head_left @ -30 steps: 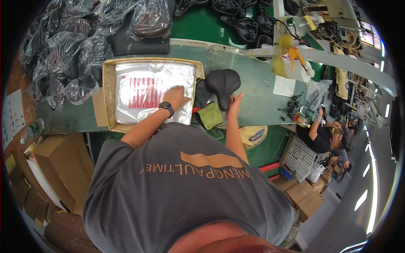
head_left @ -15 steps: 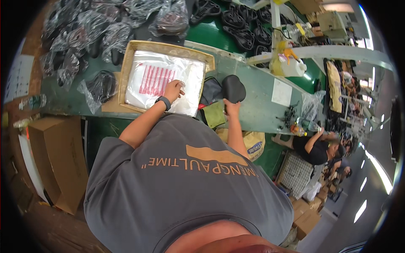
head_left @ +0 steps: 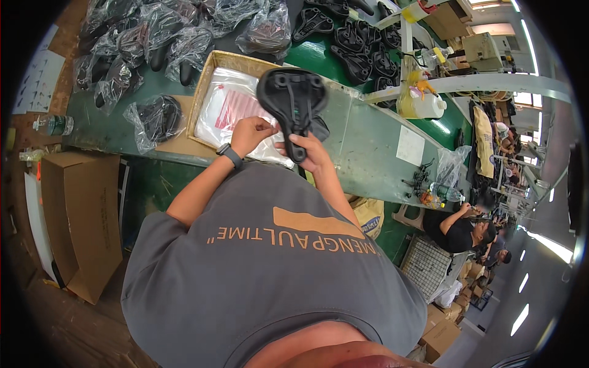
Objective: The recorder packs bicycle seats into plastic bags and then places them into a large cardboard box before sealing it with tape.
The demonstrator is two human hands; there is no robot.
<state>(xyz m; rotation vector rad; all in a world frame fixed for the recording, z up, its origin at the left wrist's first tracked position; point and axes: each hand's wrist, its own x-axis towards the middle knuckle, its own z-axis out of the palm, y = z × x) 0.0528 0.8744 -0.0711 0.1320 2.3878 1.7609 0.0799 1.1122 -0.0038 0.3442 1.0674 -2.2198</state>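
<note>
Presently, the stock is divided into covered and bare, all places being taken from the cardboard box (head_left: 200, 92). Done up in clear film: a heap of wrapped saddles (head_left: 134, 46), beyond the box and to its left; one lone wrapped saddle (head_left: 161, 118), just left of the box. Left bare: several unwrapped saddles (head_left: 353, 61), laid beyond the box and to its right; likewise the black saddle (head_left: 289, 92) in hand, on which no film is seen. Part of the lot is thus judged finished, part outstanding. Clear bags (head_left: 236, 105), red-printed, are stacked inside the box. Black saddle: held underside up over the box's right side, nose pointed toward the person. Right hand (head_left: 314, 153): fingers clamped on the nose, thumb laid across it. Left hand (head_left: 250, 135): placed over the bags, fingertips bunched just beside the saddle; whether film is pinched there cannot be told.
</note>
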